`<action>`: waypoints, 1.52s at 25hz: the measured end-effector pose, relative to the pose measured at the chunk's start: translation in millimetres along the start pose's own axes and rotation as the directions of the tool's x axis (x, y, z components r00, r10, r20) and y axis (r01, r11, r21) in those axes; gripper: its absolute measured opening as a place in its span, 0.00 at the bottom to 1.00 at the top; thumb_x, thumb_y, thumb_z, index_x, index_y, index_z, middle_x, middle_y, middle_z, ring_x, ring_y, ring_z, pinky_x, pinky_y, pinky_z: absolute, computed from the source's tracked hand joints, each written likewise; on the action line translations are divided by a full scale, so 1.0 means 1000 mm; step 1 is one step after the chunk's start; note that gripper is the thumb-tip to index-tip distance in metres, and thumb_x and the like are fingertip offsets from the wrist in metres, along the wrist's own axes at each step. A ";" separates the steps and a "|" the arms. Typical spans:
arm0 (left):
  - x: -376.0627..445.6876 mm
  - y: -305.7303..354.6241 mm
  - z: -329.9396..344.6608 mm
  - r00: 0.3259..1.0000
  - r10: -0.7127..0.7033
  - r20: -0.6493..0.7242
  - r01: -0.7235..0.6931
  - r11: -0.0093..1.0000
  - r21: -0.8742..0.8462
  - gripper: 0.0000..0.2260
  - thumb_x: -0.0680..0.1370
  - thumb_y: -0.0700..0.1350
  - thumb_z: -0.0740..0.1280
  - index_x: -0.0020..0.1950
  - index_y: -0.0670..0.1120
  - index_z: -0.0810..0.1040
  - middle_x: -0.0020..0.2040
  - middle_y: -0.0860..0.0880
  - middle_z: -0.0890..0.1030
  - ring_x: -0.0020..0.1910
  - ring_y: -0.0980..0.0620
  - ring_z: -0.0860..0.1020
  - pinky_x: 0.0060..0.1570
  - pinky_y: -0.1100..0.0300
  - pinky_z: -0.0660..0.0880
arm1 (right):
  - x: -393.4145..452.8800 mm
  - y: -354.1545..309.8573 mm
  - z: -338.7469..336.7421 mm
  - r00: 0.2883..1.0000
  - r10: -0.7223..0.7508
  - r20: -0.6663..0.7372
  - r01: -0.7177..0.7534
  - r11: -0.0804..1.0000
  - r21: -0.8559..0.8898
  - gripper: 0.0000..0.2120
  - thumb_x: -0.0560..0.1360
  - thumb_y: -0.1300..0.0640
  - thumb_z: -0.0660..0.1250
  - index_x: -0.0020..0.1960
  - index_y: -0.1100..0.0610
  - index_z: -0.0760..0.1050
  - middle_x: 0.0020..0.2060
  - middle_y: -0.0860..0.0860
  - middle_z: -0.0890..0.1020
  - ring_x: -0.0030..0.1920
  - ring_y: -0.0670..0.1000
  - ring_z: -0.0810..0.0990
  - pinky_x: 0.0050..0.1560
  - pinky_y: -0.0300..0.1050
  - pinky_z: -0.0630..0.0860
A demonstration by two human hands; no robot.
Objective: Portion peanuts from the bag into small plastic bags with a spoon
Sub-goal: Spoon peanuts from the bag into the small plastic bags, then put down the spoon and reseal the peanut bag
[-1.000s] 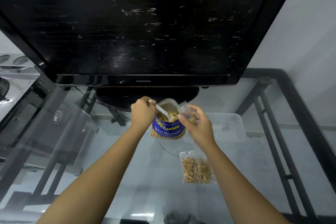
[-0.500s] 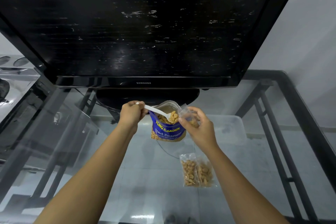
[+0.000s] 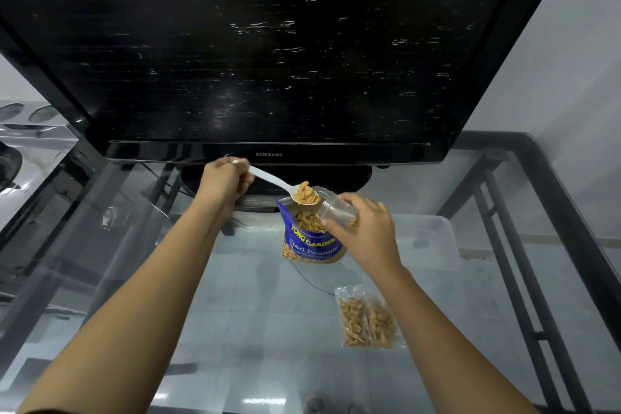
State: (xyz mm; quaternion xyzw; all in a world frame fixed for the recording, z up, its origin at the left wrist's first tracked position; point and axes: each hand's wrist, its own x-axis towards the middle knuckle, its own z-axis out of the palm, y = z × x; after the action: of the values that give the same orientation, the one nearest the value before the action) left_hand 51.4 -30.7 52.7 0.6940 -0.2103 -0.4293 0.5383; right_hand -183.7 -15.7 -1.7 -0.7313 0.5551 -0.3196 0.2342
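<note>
**Loaded spoon at the mouth of the small bag**

The left hand (image 3: 223, 183) curls round the handle of a white spoon (image 3: 274, 182), gripping it near the end. The bowl is heaped with peanuts (image 3: 305, 193) and hangs just above the open peanut bag (image 3: 312, 239), right at the mouth of a small clear bag (image 3: 337, 212).

The right hand (image 3: 366, 233) pinches that small bag between thumb and fingers, holding it tilted with its opening toward the spoon; a few nuts show through the plastic near the palm.

The blue peanut bag stands upright on the glass table (image 3: 235, 312), open at the top, with nuts visible inside. Nearer the person and to the right, two filled bags (image 3: 368, 321) lie flat on the glass, side by side and touching.

Behind everything stands a black TV (image 3: 268, 60), its base just beyond the peanut bag.
</note>
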 end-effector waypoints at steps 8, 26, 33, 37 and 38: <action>-0.045 0.040 0.031 0.856 0.407 0.318 -0.507 0.778 0.370 0.06 0.77 0.43 0.64 0.42 0.48 0.78 0.34 0.49 0.81 0.36 0.55 0.79 0.41 0.65 0.75 | -0.002 -0.020 0.004 0.996 0.088 -0.018 -0.080 0.964 0.255 0.19 0.66 0.44 0.73 0.54 0.45 0.73 0.42 0.43 0.81 0.47 0.48 0.78 0.45 0.47 0.76; -0.085 0.039 -0.018 0.820 0.573 0.004 -0.572 0.819 0.043 0.05 0.78 0.44 0.63 0.44 0.50 0.76 0.36 0.52 0.79 0.35 0.59 0.79 0.40 0.66 0.76 | -0.041 -0.032 -0.022 0.979 0.114 0.170 -0.197 0.747 0.635 0.13 0.72 0.61 0.70 0.51 0.46 0.74 0.46 0.45 0.81 0.45 0.40 0.81 0.40 0.35 0.78; -0.110 -0.115 -0.066 0.896 0.326 -0.303 -0.365 0.927 -0.083 0.09 0.79 0.41 0.62 0.57 0.39 0.77 0.47 0.45 0.81 0.44 0.57 0.82 0.53 0.64 0.78 | -0.129 0.025 0.031 0.870 0.228 0.438 -0.351 0.909 0.223 0.18 0.74 0.65 0.66 0.61 0.52 0.73 0.53 0.50 0.79 0.50 0.47 0.80 0.53 0.40 0.76; -0.111 -0.180 -0.063 0.776 0.629 0.047 -0.556 0.646 0.522 0.11 0.78 0.43 0.64 0.54 0.38 0.80 0.51 0.48 0.82 0.51 0.55 0.78 0.55 0.77 0.70 | -0.126 0.030 0.050 0.817 0.287 0.500 -0.292 0.954 -0.070 0.21 0.75 0.65 0.62 0.67 0.59 0.68 0.53 0.57 0.79 0.55 0.56 0.77 0.50 0.38 0.67; -0.106 -0.194 -0.065 0.732 0.657 0.180 -0.616 0.527 0.585 0.14 0.79 0.46 0.62 0.54 0.38 0.81 0.52 0.46 0.82 0.51 0.54 0.78 0.56 0.76 0.69 | -0.125 0.030 0.052 0.812 0.291 0.506 -0.254 0.957 -0.141 0.21 0.75 0.64 0.61 0.68 0.60 0.66 0.55 0.58 0.78 0.57 0.57 0.76 0.52 0.40 0.67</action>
State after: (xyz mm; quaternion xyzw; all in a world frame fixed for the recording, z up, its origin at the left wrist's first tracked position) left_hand 14.7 150.3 -85.0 0.7161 -0.5580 -0.0890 0.4098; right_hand -187.8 95.5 -84.2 -0.7106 0.5801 -0.0540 0.3945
